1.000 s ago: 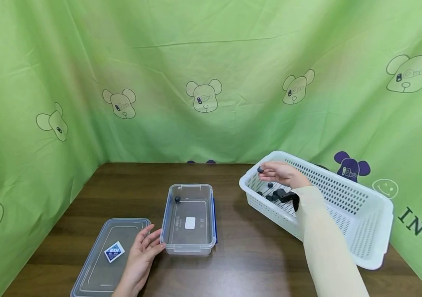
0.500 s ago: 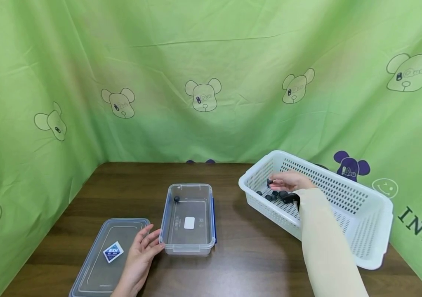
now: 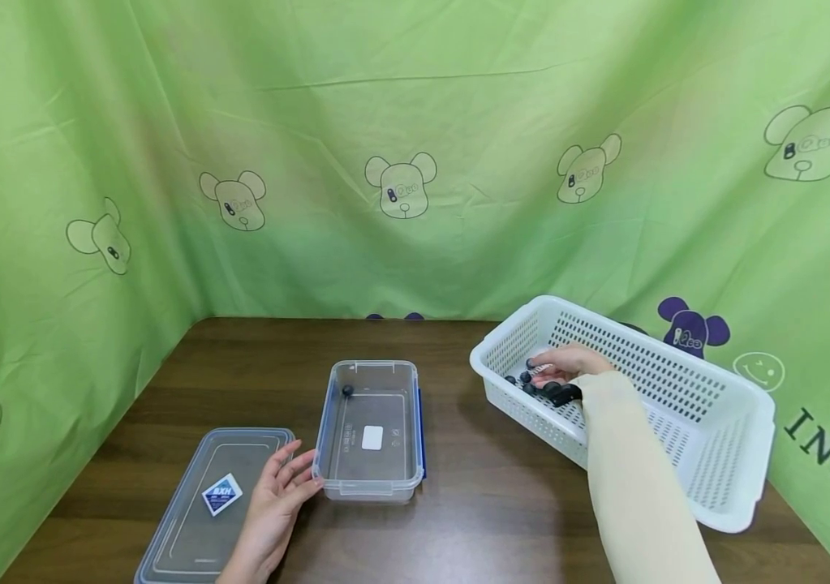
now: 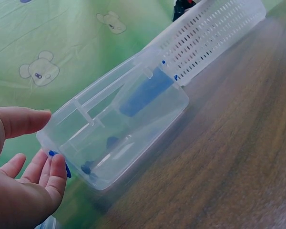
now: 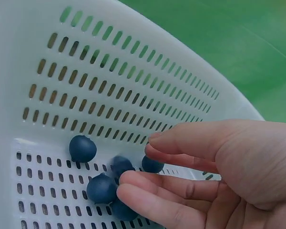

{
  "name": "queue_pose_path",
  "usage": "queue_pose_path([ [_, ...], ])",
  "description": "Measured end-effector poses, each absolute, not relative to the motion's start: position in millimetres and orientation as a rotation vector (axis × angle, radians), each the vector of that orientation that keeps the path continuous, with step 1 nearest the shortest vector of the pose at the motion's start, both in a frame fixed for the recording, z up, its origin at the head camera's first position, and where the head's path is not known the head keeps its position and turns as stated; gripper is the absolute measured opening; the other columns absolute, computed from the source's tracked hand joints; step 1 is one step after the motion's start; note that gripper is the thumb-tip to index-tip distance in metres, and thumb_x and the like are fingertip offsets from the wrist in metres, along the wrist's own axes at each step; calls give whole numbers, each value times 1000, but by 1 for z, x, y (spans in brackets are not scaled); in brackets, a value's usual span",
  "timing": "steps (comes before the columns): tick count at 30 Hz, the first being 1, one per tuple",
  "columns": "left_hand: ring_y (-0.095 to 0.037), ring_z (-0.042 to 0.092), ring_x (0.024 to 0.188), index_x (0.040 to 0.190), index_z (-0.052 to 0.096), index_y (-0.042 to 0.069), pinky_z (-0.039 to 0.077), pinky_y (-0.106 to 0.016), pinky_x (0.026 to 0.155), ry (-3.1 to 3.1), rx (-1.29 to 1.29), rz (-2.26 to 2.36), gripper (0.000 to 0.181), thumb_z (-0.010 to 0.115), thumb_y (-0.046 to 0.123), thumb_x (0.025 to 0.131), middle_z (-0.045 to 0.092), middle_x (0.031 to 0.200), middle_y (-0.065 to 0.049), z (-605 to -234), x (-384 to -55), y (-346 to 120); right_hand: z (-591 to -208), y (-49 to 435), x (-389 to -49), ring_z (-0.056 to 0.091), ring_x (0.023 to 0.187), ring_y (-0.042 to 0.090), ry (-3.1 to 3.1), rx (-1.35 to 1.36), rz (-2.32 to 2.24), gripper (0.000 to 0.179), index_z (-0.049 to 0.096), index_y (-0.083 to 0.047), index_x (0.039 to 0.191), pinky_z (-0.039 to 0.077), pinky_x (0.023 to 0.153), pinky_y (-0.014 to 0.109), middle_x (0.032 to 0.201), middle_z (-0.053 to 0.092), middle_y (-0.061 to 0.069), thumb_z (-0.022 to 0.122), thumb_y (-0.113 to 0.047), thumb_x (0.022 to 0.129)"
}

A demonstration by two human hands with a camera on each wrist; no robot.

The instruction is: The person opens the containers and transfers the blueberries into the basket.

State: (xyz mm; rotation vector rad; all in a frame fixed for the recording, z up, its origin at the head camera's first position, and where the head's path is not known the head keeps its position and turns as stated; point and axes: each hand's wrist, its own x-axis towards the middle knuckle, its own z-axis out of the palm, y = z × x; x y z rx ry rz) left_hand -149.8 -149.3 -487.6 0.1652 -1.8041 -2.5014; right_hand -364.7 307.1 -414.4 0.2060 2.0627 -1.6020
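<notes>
In the head view a clear plastic food container (image 3: 374, 488) stands on the table, with one blueberry (image 3: 347, 391) in its far left corner. My left hand (image 3: 273, 507) holds its near left corner between thumb and fingertips. In the left wrist view the thumb lies at the rim, the fingers by a blue clip (image 4: 68, 171). My right hand (image 5: 214, 176) is inside the white perforated basket (image 3: 677, 405), thumb and fingers apart. Several blueberries (image 5: 101, 188) lie under and beside its fingertips; one blueberry (image 5: 121, 165) is blurred. The wrist hides part of the pile in the head view.
The container's lid (image 3: 203, 531), with a blue and white label, lies flat at the left. A brown wooden table (image 3: 480, 535) bears everything. Green printed cloth (image 3: 400, 268) hangs behind and at both sides.
My right hand has come down from above the basket's left end, where it pinched a blueberry, into the basket, and has let that blueberry go. The left hand has stayed at the container's corner.
</notes>
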Motion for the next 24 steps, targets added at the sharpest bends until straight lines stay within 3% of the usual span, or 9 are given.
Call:
queue_pose_path([
  [15,-14,60,101,145,27,-5,53,-24,85,-1799,175,-2505,69,62,-14,86,60,119,-6,-486,-150,-149,-411,309,-365,72,73,16,1923,204,-1806,19,50,9,115,57,76,24,80,71,11,51,-3,101],
  [19,-14,60,101,146,26,-5,53,-24,86,-1809,177,-2503,70,62,-14,86,60,120,-7,-486,-150,-149,-400,304,-366,71,82,19,1844,103,-1929,13,57,7,109,56,84,28,88,70,14,49,0,102],
  [24,-14,60,101,146,26,-6,53,-24,85,-1807,171,-2501,70,62,-14,86,60,119,-6,-486,-150,-149,-383,284,-367,70,89,21,1857,-25,-1951,16,58,8,112,55,88,32,95,70,15,51,-2,102],
])
